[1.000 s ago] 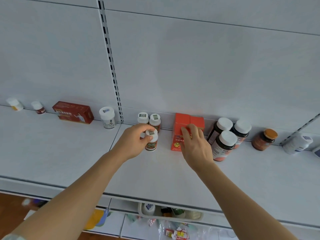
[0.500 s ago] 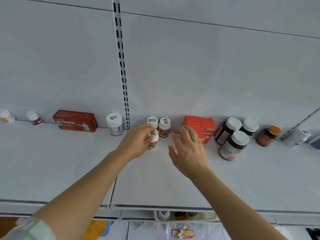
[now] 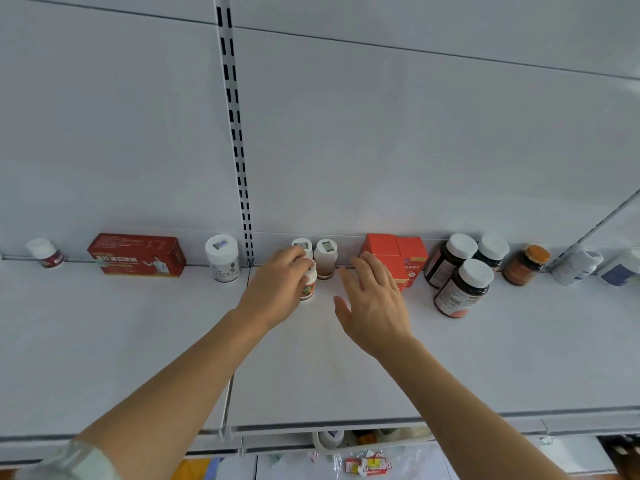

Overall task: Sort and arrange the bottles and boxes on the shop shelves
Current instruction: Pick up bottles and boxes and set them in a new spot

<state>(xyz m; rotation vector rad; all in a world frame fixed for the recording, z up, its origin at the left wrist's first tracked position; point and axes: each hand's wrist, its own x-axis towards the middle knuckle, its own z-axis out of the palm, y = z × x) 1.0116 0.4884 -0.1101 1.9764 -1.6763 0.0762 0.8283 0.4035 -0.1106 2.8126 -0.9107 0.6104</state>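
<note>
1. A white shop shelf (image 3: 450, 358) runs across the view against a pale back panel (image 3: 398, 140); a slotted upright (image 3: 236, 133) rises at 12 o'clock.
2. At 9 o'clock along the back edge stand a small white-capped bottle (image 3: 45, 252), a red box (image 3: 136, 255) lying lengthwise and a white jar (image 3: 222, 258).
3. The left hand (image 3: 277, 289) has its grip clamped on a small white-capped bottle (image 3: 309, 284) standing on the shelf, just in front of two like bottles (image 3: 325, 258).
4. The right hand (image 3: 375, 303) hovers beside it, fingers apart, holding nothing, in front of two orange boxes (image 3: 394, 254).
5. At 3 o'clock stand three dark white-capped bottles (image 3: 462, 287), then an amber orange-lidded jar (image 3: 524, 265).
</note>
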